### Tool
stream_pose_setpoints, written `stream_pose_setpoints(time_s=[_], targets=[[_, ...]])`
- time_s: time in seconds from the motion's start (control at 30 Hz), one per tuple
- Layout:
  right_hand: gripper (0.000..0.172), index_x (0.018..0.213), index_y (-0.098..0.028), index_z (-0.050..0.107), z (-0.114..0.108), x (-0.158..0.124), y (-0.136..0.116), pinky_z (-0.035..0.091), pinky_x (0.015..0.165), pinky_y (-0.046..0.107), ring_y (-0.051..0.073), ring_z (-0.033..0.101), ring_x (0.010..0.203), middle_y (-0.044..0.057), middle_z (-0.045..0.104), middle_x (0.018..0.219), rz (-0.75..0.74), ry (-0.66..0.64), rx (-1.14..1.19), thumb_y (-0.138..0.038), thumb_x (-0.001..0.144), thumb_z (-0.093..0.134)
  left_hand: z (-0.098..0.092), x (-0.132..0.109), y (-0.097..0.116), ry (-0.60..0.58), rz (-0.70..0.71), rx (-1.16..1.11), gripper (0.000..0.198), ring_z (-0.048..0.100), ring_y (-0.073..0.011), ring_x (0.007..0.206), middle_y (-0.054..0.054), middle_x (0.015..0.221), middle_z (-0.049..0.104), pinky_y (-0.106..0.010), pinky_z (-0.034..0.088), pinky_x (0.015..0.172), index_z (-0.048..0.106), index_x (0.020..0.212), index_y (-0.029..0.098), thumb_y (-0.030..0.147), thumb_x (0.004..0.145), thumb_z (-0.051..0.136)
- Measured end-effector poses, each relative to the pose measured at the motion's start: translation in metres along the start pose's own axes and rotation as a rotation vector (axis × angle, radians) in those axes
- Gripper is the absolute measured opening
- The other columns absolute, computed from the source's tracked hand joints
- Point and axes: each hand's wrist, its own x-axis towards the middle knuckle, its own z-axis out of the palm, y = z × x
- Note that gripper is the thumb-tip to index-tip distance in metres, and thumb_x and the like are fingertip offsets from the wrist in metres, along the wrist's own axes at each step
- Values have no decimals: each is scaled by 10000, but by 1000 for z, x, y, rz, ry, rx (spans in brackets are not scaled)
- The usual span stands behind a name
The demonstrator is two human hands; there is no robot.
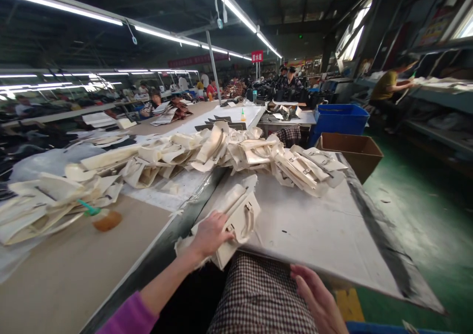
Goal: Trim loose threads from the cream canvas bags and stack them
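Note:
A cream handbag [240, 220] with a handle and a dark metal fitting lies tilted at the near edge of the white-topped table. My left hand [210, 235] grips it from the left, with the thumb on its front panel. Some of the left fingertips are hidden against the bag. My right hand [314, 294] holds nothing; its fingers are stretched out beside my checked apron [262, 294], just below the table edge. Beyond the bag, a long heap of similar cream bags [254, 151] spreads across both tables.
On the brown-covered left table [74, 270] lies a bottle [107, 220] of amber liquid with a green nozzle. A brown bin [351, 149] and a blue bin [342, 117] stand past the right table [314, 225]. A person [386, 90] sits at the far right bench.

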Motion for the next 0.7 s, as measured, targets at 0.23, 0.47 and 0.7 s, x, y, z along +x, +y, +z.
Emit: stream_pose_setpoints(time_s=[0.23,0.47,0.7], targets=[[370,956,-196,639,39,2,-48,501,735,282,217,648,817,36,698,868,-163,-53,-216,-538,843,555,44,-120,50,296,426,-128,73,507,-243,760,-50,763,562,-422,463,748,536,753,179,170,761,609],[554,640,-200,625,42,-52,-22,403,543,247,181,589,569,41,626,590,-257,-78,-375,-526,966,319,37,-144,36,81,415,-531,261,546,-216,789,-42,772,584,-335,493,742,534,725,207,409,889,511],[539,603,-197,542,42,-61,-38,321,527,244,131,506,508,10,542,538,-348,-137,-411,-471,992,289,-1,-101,39,-141,-2,-771,283,568,-181,898,-51,1033,597,-273,484,782,565,1137,205,348,893,543]])
